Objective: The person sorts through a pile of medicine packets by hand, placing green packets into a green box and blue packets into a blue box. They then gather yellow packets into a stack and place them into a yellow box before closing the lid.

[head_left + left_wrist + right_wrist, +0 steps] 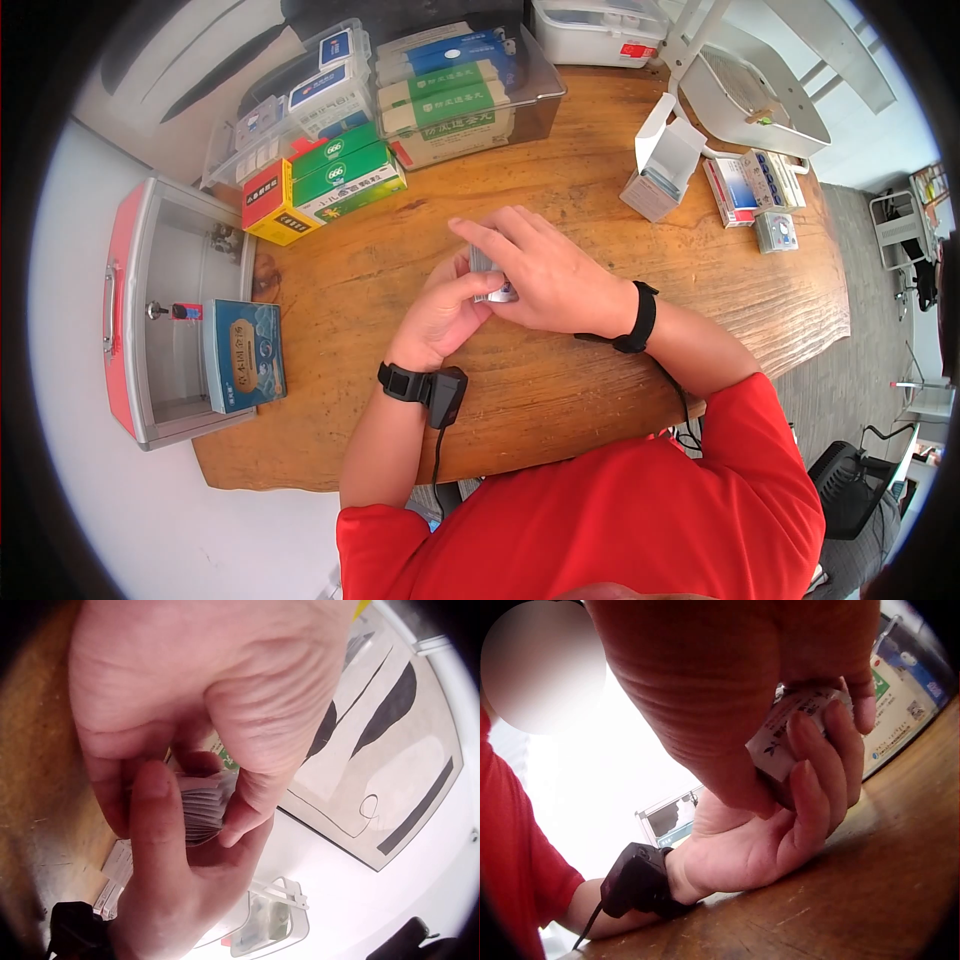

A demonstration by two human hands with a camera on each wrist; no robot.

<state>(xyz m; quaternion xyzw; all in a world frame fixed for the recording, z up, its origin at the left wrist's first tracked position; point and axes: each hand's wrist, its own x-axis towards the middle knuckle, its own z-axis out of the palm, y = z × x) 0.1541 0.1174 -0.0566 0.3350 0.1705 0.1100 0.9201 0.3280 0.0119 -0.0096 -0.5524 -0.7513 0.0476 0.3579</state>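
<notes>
A stack of thin white printed sachets (776,746) is held between both hands over the middle of the wooden table. Its layered edges (202,811) show in the left wrist view. My left hand (438,312) grips the stack from the left, with its thumb across the near side. From the right, my right hand (556,275) curls over it, and its fingers hide much of the stack in the head view. Across the table at the right stands a white carton (668,160) with its top flap raised.
Small medicine boxes (752,190) lie right of the carton. Clear bins (540,85) of packs stand at the back, with green boxes (345,170) and a yellow-red box (270,205) in front. At left, a blue box (243,355) stands by an open red-and-silver case (150,310).
</notes>
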